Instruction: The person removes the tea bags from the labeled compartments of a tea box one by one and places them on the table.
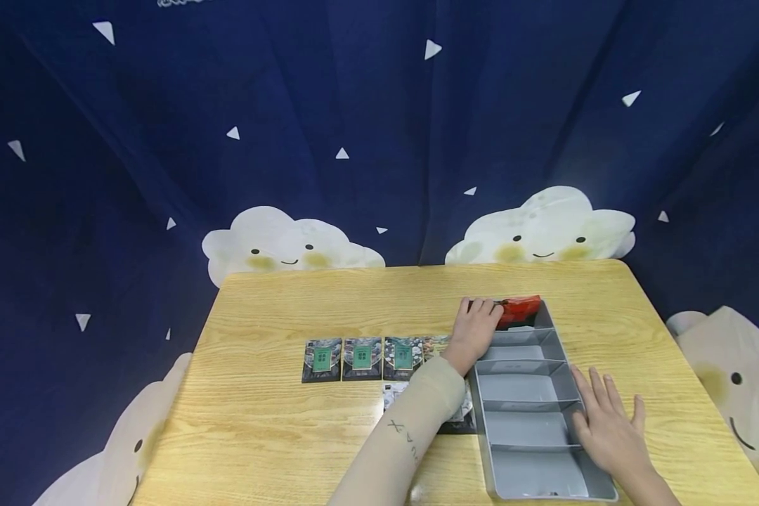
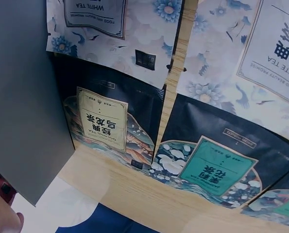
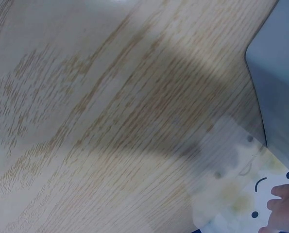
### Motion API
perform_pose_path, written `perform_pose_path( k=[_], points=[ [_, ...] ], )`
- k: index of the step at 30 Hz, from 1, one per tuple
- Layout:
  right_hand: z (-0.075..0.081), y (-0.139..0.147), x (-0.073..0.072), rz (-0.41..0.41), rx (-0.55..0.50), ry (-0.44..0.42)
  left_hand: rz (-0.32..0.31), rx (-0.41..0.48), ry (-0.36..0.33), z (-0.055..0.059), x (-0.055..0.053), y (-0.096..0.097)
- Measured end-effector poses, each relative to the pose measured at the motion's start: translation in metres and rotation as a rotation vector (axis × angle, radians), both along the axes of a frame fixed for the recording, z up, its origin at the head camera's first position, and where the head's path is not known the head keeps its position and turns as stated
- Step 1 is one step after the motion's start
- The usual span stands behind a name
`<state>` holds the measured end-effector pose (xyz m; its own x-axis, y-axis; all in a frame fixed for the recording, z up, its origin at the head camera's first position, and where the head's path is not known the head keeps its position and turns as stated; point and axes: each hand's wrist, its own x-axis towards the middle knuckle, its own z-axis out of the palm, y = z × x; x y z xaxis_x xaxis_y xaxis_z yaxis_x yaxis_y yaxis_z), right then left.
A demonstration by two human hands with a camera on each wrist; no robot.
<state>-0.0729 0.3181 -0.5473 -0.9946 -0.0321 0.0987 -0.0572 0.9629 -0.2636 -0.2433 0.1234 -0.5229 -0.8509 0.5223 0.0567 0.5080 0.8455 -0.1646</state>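
Observation:
A grey divided box (image 1: 523, 403) stands at the right of the wooden table, with its compartments in a column. At its far end my left hand (image 1: 474, 330) pinches a red tea packet (image 1: 520, 309), which lies in the farthest compartment and rises above the rim. In the left wrist view only a bit of that hand (image 2: 2, 216) shows, at the lower left; its grip is mostly hidden. My right hand (image 1: 610, 425) rests at the box's right wall, fingers spread and fairly straight, thumb at the rim.
Left of the box, several flat tea packets lie in two rows, among them a green-labelled jasmine one (image 2: 217, 165), a cream-labelled oolong one (image 2: 104, 119) and a white one (image 2: 275, 53). My left forearm covers part of them. A dark blue curtain (image 1: 354, 105) hangs behind the table (image 1: 259, 436).

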Motion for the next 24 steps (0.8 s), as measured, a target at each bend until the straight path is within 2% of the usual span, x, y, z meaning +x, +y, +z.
perform_pose_path(
  k=[8, 16, 24],
  points=[
    [0.001, -0.001, 0.001, -0.002, 0.003, -0.009, -0.01, 0.094, 0.066, 0.006, 0.003, -0.005],
    [0.002, 0.0, 0.001, -0.001, -0.002, -0.007, -0.019, 0.128, 0.118, 0.023, 0.005, -0.011],
    [0.001, 0.0, 0.0, 0.001, -0.003, -0.002, -0.03, 0.176, 0.183, 0.046, 0.009, -0.024]
  ],
)
